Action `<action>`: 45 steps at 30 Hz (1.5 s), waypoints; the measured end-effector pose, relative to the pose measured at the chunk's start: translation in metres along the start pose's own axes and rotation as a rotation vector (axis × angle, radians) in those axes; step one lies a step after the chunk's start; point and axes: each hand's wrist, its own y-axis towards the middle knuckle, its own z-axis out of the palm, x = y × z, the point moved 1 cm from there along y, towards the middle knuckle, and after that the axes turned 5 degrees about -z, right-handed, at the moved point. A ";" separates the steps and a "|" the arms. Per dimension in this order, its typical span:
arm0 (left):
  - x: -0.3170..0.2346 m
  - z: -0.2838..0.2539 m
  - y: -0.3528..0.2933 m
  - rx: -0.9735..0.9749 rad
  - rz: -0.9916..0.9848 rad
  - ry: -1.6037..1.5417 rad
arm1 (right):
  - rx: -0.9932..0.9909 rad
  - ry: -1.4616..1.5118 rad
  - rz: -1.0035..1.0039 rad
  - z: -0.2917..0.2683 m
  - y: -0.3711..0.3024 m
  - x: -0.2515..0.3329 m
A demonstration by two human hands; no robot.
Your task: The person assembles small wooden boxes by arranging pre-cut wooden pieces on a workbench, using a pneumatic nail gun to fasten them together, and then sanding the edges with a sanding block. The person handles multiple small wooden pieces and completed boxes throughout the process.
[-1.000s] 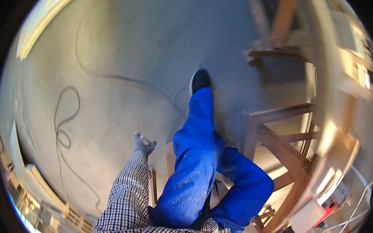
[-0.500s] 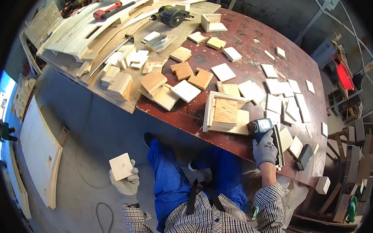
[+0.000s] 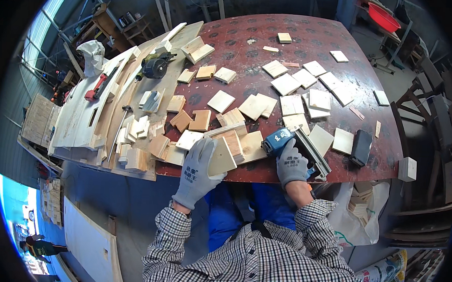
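My left hand [image 3: 193, 172], in a grey glove, is closed on a thin square wood piece [image 3: 222, 158], held tilted at the table's near edge. It covers part of a small wooden assembly [image 3: 234, 140] behind it; whether the two touch I cannot tell. To the right, my gloved right hand [image 3: 292, 167] is wrapped round a blue and black nail gun [image 3: 277, 141], whose long metal magazine slants along the hand's right side. The nail gun rests on or just over the red tabletop [image 3: 231, 44]. A flat board [image 3: 254, 146] lies between the assembly and the nail gun.
Loose wood squares [image 3: 292, 104] and notched blocks [image 3: 200, 120] lie scattered across the table. A black case [image 3: 361, 148] is at the right. Left stand long panels [image 3: 78, 125], a hammer [image 3: 127, 108], a black power tool [image 3: 156, 66] and a red tool [image 3: 96, 87]. A plastic bag [image 3: 370, 220] hangs below.
My left hand has come up from beside my legs to the table edge, bringing the square wood piece to the assembly. My right hand still grips the nail gun. The view has shifted.
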 end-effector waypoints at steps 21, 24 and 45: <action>0.080 0.037 0.018 0.142 -0.300 0.027 | 0.050 0.002 0.000 -0.012 0.003 0.003; 0.088 0.018 0.006 0.081 -0.315 0.030 | 0.059 0.065 0.003 -0.008 0.004 -0.001; 0.030 0.062 0.033 0.185 -0.011 0.213 | 0.063 0.056 -0.020 -0.008 0.002 -0.004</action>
